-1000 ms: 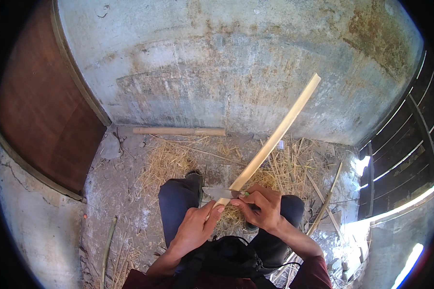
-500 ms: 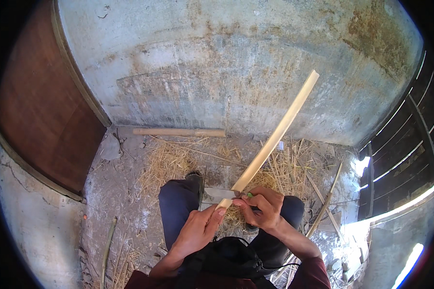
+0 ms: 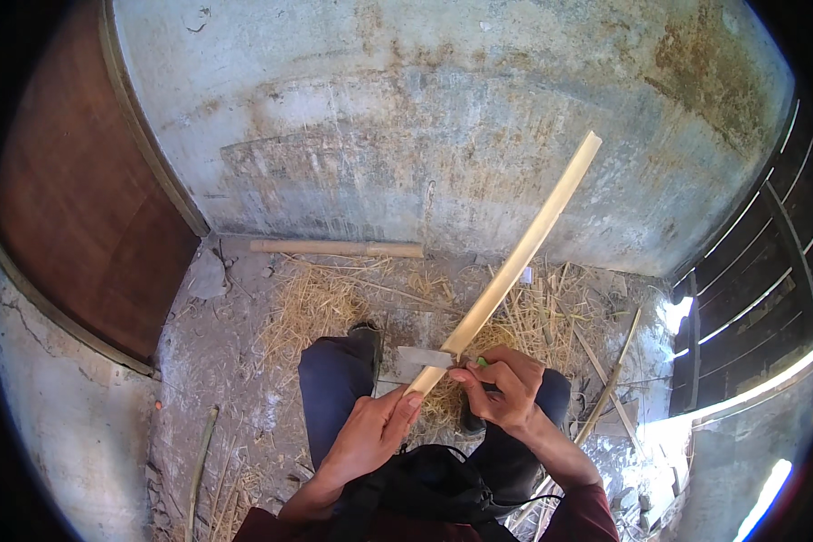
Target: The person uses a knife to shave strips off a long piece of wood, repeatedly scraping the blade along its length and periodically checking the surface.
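My left hand [image 3: 370, 430] is closed around the near end of a long, pale split bamboo strip [image 3: 531, 246]. From that grip the strip slants up and away to the right, its far end in front of the wall. In my right hand [image 3: 504, 390] is a knife [image 3: 425, 357] with a flat grey blade and a bit of green at the handle. The blade lies across the strip, a little beyond my left fingers, its tip pointing left. My right fingers hide most of the handle.
Straw-like shavings [image 3: 303, 312] litter the floor between my legs and the wall [image 3: 352, 163]. A bamboo pole [image 3: 334, 247] lies along the wall's foot. Thin sticks [image 3: 610, 388] rest at the right, another stick [image 3: 202, 470] at the left. A brown door [image 3: 81, 181] stands left.
The knife and my right hand have shifted slightly away and to the right along the bamboo strip. More strip now shows between the blade and my left hand, which has barely moved.
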Demonstrator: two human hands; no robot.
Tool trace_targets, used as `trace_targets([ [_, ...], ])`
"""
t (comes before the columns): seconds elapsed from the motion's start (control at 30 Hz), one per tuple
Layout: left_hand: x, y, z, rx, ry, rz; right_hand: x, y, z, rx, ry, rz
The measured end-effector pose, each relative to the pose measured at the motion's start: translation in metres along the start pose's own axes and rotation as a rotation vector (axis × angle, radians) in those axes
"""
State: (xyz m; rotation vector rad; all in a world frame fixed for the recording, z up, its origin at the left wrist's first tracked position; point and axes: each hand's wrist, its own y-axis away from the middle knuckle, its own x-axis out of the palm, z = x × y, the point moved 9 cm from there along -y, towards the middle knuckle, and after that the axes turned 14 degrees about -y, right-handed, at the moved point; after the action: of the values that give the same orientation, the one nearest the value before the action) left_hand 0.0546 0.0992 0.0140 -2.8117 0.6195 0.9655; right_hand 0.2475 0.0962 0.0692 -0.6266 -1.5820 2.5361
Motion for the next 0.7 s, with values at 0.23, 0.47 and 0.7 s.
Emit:
trace_targets([
  [0.23, -0.0030, 0.0010, 0.0002, 0.005, 0.008, 0.005, -0.0060, -0.0081, 0.0040, -0.075, 0.058, -0.001],
  [0.47, -0.0078, 0.0030, -0.0012, 0.006, 0.006, -0.017, -0.0040, -0.0094, 0.0024, -0.082, 0.045, 0.006],
  [0.7, -0.0076, 0.0028, 0.0000, -0.006, 0.009, 0.013, -0.0050, -0.0093, 0.0042, -0.078, 0.062, 0.004],
])
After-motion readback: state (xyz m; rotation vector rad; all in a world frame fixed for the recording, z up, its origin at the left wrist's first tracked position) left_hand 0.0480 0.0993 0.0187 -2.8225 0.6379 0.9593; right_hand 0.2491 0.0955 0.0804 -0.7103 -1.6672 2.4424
